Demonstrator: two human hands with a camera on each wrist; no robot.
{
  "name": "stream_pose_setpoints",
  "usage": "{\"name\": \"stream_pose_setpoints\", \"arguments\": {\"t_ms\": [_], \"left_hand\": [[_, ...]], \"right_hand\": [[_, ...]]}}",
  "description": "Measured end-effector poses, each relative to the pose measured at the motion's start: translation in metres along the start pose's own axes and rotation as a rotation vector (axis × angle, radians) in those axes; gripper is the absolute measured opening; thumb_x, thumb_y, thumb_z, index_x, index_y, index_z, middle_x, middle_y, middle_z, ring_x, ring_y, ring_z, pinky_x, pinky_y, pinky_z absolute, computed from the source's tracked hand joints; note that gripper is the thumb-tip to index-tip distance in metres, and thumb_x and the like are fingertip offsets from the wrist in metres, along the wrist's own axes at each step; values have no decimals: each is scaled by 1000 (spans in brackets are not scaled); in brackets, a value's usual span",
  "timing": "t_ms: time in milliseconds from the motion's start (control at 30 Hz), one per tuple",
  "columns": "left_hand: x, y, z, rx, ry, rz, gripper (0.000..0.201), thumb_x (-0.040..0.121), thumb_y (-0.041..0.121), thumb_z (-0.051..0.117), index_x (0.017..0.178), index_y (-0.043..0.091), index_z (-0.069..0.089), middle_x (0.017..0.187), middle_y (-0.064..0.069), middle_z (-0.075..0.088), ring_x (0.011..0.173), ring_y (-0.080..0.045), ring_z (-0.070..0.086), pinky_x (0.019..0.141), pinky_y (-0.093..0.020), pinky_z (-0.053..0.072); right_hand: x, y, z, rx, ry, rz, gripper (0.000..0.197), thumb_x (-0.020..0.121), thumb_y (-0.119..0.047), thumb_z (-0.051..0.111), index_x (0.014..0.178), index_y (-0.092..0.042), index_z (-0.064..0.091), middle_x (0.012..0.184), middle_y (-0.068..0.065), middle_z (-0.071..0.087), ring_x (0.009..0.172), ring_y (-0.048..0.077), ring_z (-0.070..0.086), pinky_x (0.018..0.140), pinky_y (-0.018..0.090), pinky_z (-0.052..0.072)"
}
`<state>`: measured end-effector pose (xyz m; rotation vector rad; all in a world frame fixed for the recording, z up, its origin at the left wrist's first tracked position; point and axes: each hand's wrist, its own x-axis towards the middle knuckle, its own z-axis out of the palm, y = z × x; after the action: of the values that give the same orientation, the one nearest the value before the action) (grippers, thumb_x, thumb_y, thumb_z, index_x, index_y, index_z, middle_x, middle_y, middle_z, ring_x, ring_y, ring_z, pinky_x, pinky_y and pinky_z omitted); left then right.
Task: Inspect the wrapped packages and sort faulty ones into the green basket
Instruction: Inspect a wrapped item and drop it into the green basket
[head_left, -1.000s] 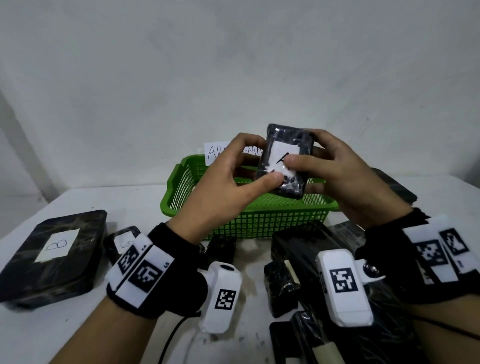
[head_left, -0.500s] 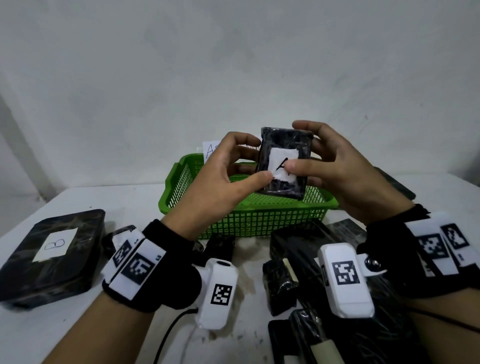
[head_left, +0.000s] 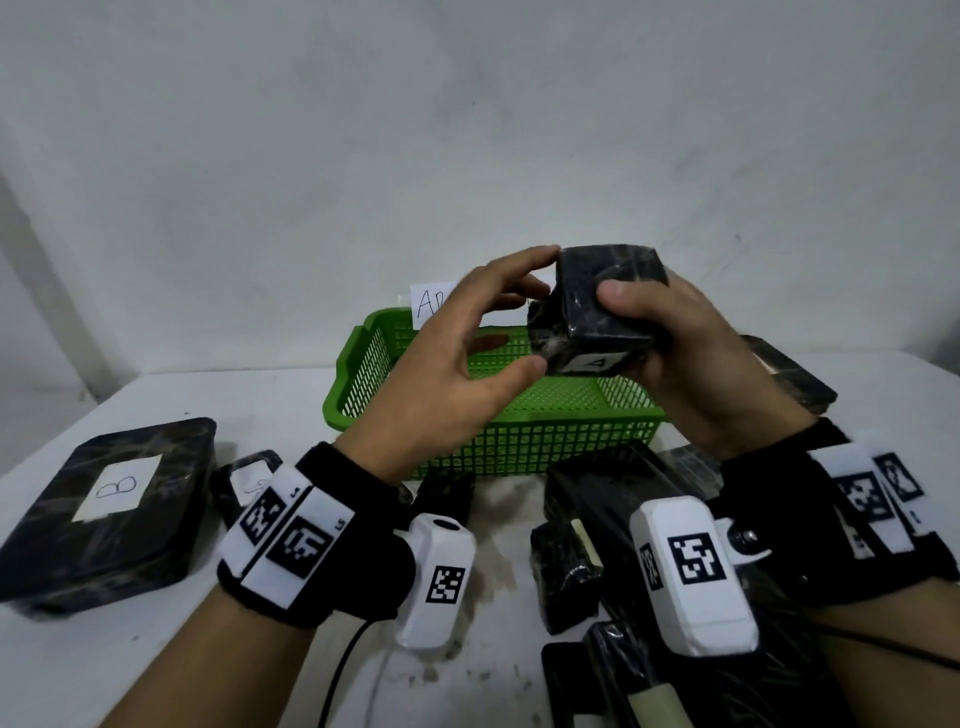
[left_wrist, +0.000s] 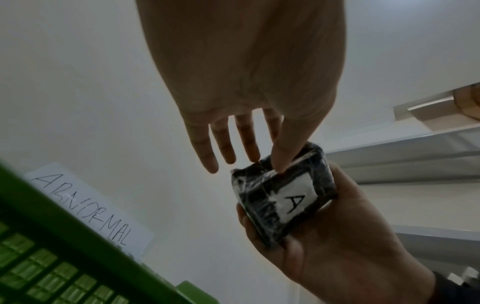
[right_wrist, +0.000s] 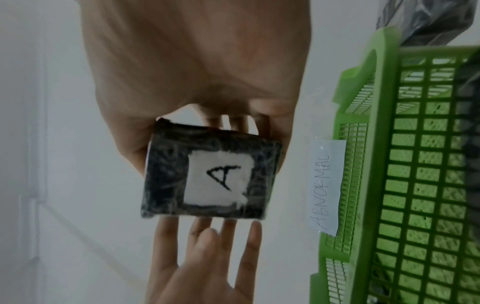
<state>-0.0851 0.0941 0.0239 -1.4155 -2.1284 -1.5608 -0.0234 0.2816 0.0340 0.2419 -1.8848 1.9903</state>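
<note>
So we count one green basket (head_left: 498, 415) with one "ABNORMAL" paper label (right_wrist: 326, 185), one big B-labelled package (head_left: 111, 506) off to the left on the counter (head_left: 104, 675), plus a heap of black wrapped packages (head_left: 597, 519) we can't count crowding the near right. Open air above the basket. Our right hand (head_left: 696, 364) grips the A-labelled package (head_left: 597, 306) over it, while our left hand (head_left: 457, 374) has relaxed, spread fingers just touching its left edge.

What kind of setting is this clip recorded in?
Probably a makeshift inspection bench: black wrapped packages lettered on a white table, and a green basket tagged ABNORMAL against a bare wall.
</note>
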Motion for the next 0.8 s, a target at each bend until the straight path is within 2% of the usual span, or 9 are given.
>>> {"name": "stream_pose_setpoints", "arguments": {"t_ms": [100,267,333,400,433,567,633,733,800], "left_hand": [[0,-1,-2,-36,6,-12,56,89,17,60,139,37,47,131,5,53,127,-8,52,97,-29,49],[1,-5,0,-49,-35,-56,57,89,22,64,140,36,44,131,6,53,118,-11,59,96,-34,54],[1,-6,0,-40,-68,-60,62,89,22,69,142,35,40,133,6,52,114,-11,60,93,-34,56],[0,-7,-1,-11,-78,-65,64,88,24,74,141,37,40,134,6,49,115,-7,58,95,-34,55],[0,-9,-3,15,-79,-66,63,87,28,74,140,39,41,134,8,48,116,-4,55,97,-33,54],[1,-10,-4,51,-63,-83,58,81,38,75,132,36,50,133,11,46,123,-3,49,102,-33,50],[1,-9,-3,14,-44,-104,54,80,39,77,128,34,53,134,9,49,126,-4,49,103,-34,49],[0,-9,-2,-15,24,-128,47,81,36,79,122,29,56,127,9,58,121,-4,55,101,-38,51],[0,-9,-1,-14,82,-127,41,81,33,79,115,29,57,119,13,62,113,-2,59,95,-35,54]], "right_hand": [[0,1,-1,1,68,-119,28,73,-16,77,100,-14,70,88,2,74,79,16,71,65,27,58],[1,2,1,-88,76,-170,19,76,-7,75,94,-11,68,85,0,72,79,15,70,68,28,58],[1,3,0,-67,16,-65,25,78,-15,71,103,-12,70,97,7,76,90,23,73,78,36,62],[0,3,-2,-59,-47,45,43,81,-26,66,121,-11,67,120,16,72,111,34,70,94,50,56],[-1,3,-2,-45,-65,83,48,83,-30,64,127,-10,65,125,18,69,117,36,67,97,50,55],[-6,-1,-4,31,-140,151,42,85,-31,64,123,-12,68,116,14,73,104,24,70,90,38,58],[-6,-4,-4,5,-148,182,43,85,-36,62,122,-15,68,114,9,74,102,23,70,92,41,56],[-4,-3,-5,-164,-65,210,52,87,-50,63,127,-17,65,126,5,71,116,25,67,102,49,51],[-2,-2,-4,-241,19,195,40,92,-51,61,117,-21,66,123,0,71,115,25,67,100,50,53]]}}
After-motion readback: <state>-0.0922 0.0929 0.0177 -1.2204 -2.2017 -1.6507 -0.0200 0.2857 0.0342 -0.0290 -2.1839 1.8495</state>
